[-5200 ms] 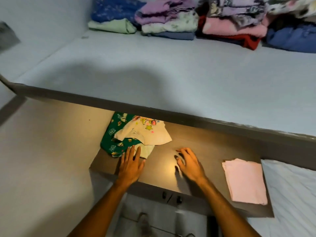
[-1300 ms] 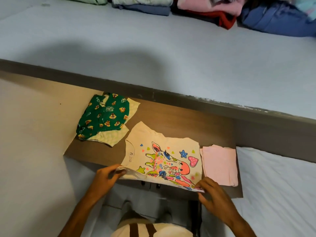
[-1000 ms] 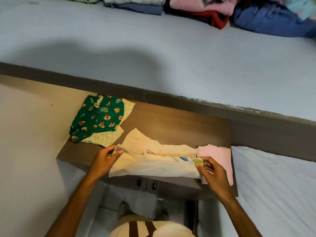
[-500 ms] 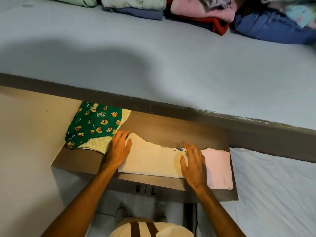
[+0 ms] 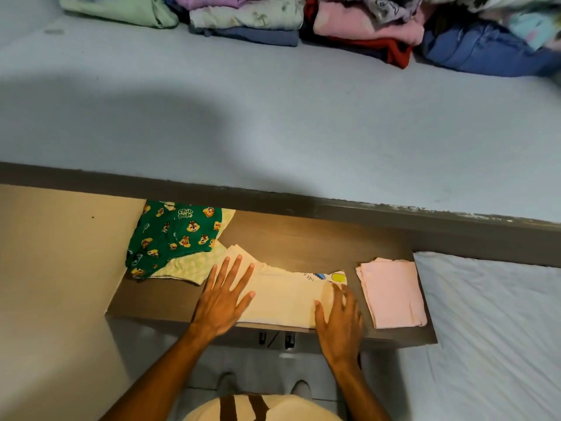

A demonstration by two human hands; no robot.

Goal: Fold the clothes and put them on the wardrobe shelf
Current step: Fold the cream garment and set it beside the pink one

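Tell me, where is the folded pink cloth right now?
The pink cloth lies at the right end of the brown shelf, just right of the cream shirt and the right hand.

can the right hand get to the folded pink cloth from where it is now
Probably yes. The right hand lies flat on the cream shirt, and the folded pink cloth sits just to its right on the same wooden surface, with nothing between them.
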